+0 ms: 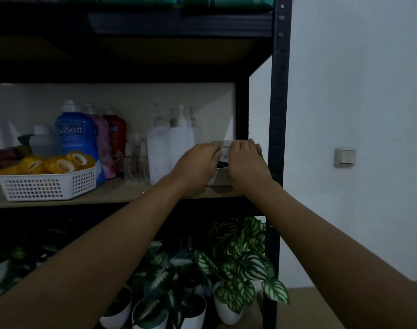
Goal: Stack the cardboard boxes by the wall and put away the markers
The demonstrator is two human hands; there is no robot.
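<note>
A small white container (220, 179) stands at the right end of the wooden shelf board (121, 193), against the black rack post. My left hand (198, 160) and my right hand (246, 162) both rest on it, fingers curled over a clear lid or flap (225, 144) at its top. Something dark (223, 165) shows inside the container between my hands; I cannot tell whether it is markers. A brown flat surface (321, 307) at the bottom right may be cardboard.
A white basket (48, 186) of yellow tape rolls sits on the shelf's left. Softener bottles (78, 138), small clear spray bottles (136, 160) and white pump bottles (169, 148) stand behind. Potted plants (226, 269) fill the shelf below. A light switch (345, 156) is on the wall.
</note>
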